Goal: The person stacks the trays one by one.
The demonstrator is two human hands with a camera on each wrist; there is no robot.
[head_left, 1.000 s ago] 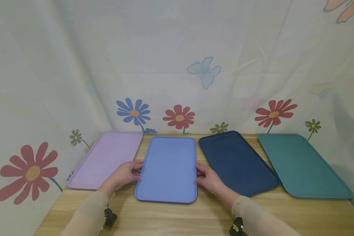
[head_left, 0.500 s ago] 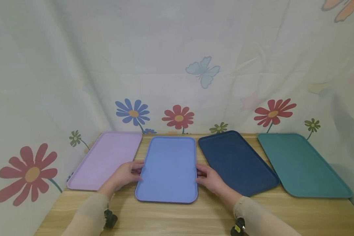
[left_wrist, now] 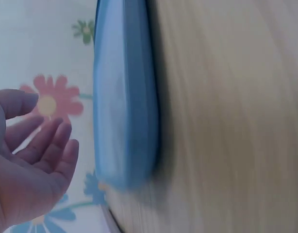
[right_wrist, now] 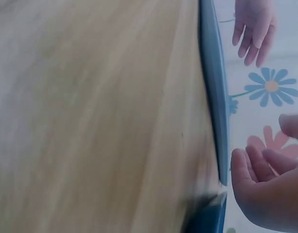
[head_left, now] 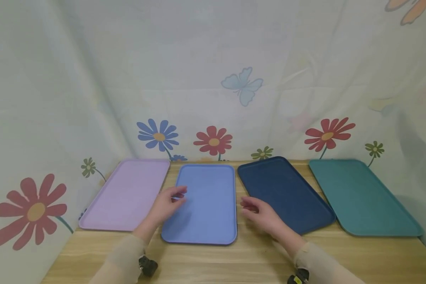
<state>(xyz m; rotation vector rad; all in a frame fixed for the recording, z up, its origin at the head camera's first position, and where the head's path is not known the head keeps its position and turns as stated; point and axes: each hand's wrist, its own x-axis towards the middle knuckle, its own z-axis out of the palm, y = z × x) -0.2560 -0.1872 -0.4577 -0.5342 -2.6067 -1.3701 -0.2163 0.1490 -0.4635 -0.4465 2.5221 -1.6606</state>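
A light blue tray [head_left: 206, 213] lies flat on the wooden table, its long sides running away from me. Above its left part hovers my left hand [head_left: 168, 205], fingers relaxed and holding nothing; the left wrist view shows the same hand [left_wrist: 37, 165] apart from the tray's edge [left_wrist: 139, 97]. My right hand [head_left: 262, 215] hangs in the air between the light blue tray and the navy tray [head_left: 287, 193], with loosely bent fingers and nothing in them. In the right wrist view this hand [right_wrist: 270, 184] is also off the trays.
A lilac tray [head_left: 127, 197] lies at the left, and a green tray [head_left: 365, 197] at the far right, its near left side close to the navy one. Behind the wooden table [head_left: 213, 264] hangs a pale curtain [head_left: 184, 79] printed with flowers and a butterfly.
Both hands have let go of the light blue tray's long sides. The left hand has risen and moved right over the tray; the right hand has drawn away to the right.
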